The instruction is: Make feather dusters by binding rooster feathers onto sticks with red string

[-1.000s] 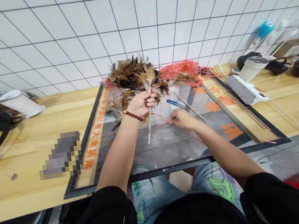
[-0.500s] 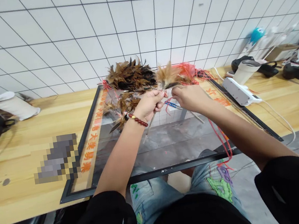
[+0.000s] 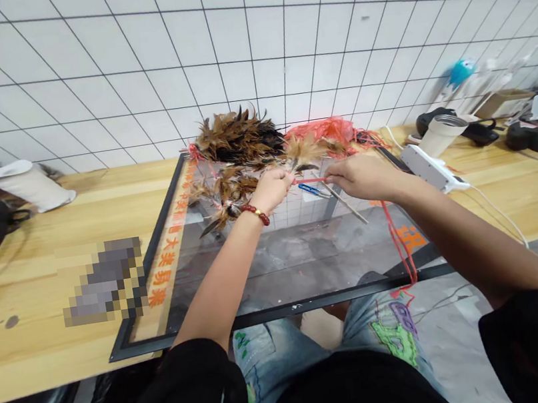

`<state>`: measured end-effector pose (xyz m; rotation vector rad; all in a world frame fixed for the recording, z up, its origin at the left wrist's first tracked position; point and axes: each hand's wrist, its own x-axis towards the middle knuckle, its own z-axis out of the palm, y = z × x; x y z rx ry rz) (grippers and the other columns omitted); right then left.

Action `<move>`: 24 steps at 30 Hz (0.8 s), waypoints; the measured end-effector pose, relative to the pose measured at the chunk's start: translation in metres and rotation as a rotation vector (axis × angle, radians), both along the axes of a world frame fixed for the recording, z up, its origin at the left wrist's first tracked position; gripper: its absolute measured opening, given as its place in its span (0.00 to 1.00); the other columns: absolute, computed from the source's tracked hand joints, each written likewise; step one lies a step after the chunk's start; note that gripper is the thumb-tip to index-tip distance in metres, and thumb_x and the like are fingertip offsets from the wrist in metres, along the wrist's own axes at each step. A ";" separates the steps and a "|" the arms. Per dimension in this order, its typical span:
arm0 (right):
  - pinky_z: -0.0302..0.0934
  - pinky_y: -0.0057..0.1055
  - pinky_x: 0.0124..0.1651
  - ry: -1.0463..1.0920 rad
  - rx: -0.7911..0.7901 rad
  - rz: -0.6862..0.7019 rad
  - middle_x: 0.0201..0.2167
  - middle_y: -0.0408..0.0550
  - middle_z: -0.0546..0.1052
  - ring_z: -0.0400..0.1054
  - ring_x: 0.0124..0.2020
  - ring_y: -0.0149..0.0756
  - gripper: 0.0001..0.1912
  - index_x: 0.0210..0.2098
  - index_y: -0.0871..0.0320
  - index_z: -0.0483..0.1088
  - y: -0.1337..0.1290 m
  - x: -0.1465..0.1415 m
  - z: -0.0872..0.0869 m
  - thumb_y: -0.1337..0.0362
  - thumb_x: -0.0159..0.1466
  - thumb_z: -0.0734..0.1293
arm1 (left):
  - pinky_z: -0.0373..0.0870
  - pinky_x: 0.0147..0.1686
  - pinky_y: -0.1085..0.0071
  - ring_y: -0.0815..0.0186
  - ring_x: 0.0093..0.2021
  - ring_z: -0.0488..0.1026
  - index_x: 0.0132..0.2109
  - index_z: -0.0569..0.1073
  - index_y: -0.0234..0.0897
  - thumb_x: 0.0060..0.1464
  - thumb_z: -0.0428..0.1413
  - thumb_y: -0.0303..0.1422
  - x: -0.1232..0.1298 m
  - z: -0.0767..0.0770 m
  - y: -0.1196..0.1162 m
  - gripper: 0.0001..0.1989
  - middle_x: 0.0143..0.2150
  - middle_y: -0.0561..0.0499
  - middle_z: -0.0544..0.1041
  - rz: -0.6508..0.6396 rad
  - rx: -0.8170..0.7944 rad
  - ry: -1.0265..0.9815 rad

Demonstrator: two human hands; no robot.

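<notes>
My left hand (image 3: 273,189), with a beaded bracelet at the wrist, is closed on the base of a light brown feather tuft (image 3: 306,150). A short red string (image 3: 310,180) runs taut from there to my right hand (image 3: 354,179), whose fingers are pinched on it. Just under the string lies a blue-handled tool (image 3: 309,188), and a thin grey rod (image 3: 349,205) slants below my right hand. Brown feather bundles (image 3: 239,140) lie behind my left hand, with smaller tufts (image 3: 225,194) to its left.
Below the hands is a black-framed glass panel (image 3: 266,316) on a wooden table (image 3: 51,234). Red plastic (image 3: 322,130) is at the back. On the right are a white power strip (image 3: 428,167) and a cup (image 3: 443,133); red strings (image 3: 396,243) hang over the front edge.
My right hand has moved right, away from my left hand, and the red string is now stretched between them. The feather tuft has tilted lower.
</notes>
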<state>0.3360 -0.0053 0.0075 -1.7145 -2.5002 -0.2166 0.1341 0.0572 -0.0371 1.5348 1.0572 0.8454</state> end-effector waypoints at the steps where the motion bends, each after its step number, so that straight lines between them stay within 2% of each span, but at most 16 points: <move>1: 0.52 0.31 0.31 -0.019 0.024 0.002 0.34 0.50 0.79 0.69 0.34 0.38 0.14 0.38 0.56 0.76 -0.002 0.001 0.003 0.60 0.67 0.59 | 0.49 0.21 0.75 0.73 0.20 0.55 0.22 0.68 0.34 0.55 0.55 0.30 0.001 -0.002 0.000 0.14 0.18 0.55 0.61 0.008 0.102 0.098; 3: 0.50 0.31 0.31 -0.043 0.093 0.047 0.35 0.50 0.78 0.68 0.34 0.37 0.14 0.39 0.56 0.75 -0.006 0.001 0.009 0.60 0.67 0.59 | 0.53 0.25 0.74 0.70 0.23 0.60 0.21 0.69 0.34 0.54 0.55 0.29 0.002 -0.003 -0.002 0.14 0.19 0.53 0.64 -0.027 0.282 0.285; 6: 0.48 0.30 0.30 -0.083 0.150 0.150 0.39 0.50 0.77 0.67 0.35 0.36 0.14 0.40 0.57 0.75 -0.009 -0.003 0.018 0.60 0.67 0.58 | 0.55 0.28 0.72 0.67 0.26 0.63 0.21 0.71 0.34 0.53 0.55 0.27 0.005 -0.002 -0.011 0.12 0.21 0.51 0.68 -0.168 0.394 0.472; 11: 0.49 0.29 0.32 -0.042 0.148 0.209 0.40 0.50 0.75 0.67 0.36 0.35 0.15 0.41 0.57 0.75 0.000 -0.005 0.016 0.64 0.67 0.57 | 0.57 0.28 0.73 0.68 0.25 0.64 0.22 0.71 0.35 0.53 0.55 0.26 0.008 0.010 -0.029 0.12 0.22 0.51 0.69 -0.464 0.407 0.465; 16: 0.55 0.31 0.38 0.213 0.113 0.227 0.38 0.50 0.75 0.68 0.40 0.36 0.15 0.39 0.56 0.74 0.012 0.008 0.005 0.61 0.68 0.57 | 0.59 0.28 0.75 0.72 0.24 0.63 0.24 0.71 0.34 0.56 0.53 0.27 0.005 0.017 -0.033 0.12 0.22 0.53 0.68 -0.615 0.271 0.307; 21: 0.59 0.32 0.39 0.551 0.069 0.276 0.31 0.49 0.74 0.68 0.35 0.36 0.16 0.32 0.56 0.72 0.024 0.016 -0.009 0.54 0.67 0.60 | 0.54 0.21 0.78 0.77 0.19 0.57 0.27 0.69 0.32 0.56 0.56 0.36 0.003 0.004 -0.025 0.13 0.24 0.53 0.67 -0.755 -0.084 0.043; 24: 0.59 0.31 0.37 0.735 0.163 0.334 0.28 0.47 0.74 0.67 0.32 0.34 0.19 0.31 0.57 0.72 0.029 0.016 -0.012 0.48 0.66 0.62 | 0.49 0.18 0.79 0.79 0.18 0.54 0.28 0.68 0.32 0.56 0.58 0.38 0.005 -0.001 -0.024 0.14 0.25 0.52 0.68 -0.732 -0.217 -0.065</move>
